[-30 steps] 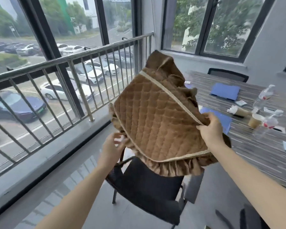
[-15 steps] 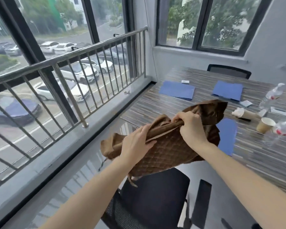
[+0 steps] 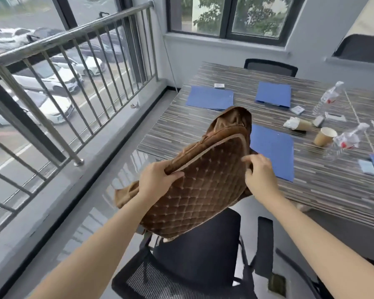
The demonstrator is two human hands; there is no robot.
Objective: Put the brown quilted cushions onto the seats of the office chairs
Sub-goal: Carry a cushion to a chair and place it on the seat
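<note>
A brown quilted cushion [image 3: 203, 182] with beige piping hangs tilted in the air over a black office chair [image 3: 201, 253]. Its lower edge touches or nearly touches the seat's far part. My left hand [image 3: 158, 180] grips the cushion's left edge, thumb on top. My right hand [image 3: 257, 171] holds its right edge with the fingers partly spread. The cushion's far end is bunched up over the table edge. The chair's mesh back is at the bottom of the view, with one armrest [image 3: 265, 244] to its right.
A striped table [image 3: 333, 186] stands right of the chair, bearing blue folders [image 3: 209, 100], paper cups [image 3: 324, 135] and water bottles [image 3: 343, 141]. Another black chair [image 3: 270, 66] sits at the table's far end. A metal railing [image 3: 73, 83] before the windows runs along the left.
The cushion was held up spread out, then bunched between both hands, and is now lowered and opened flatter over the chair seat. My view has tilted downward.
</note>
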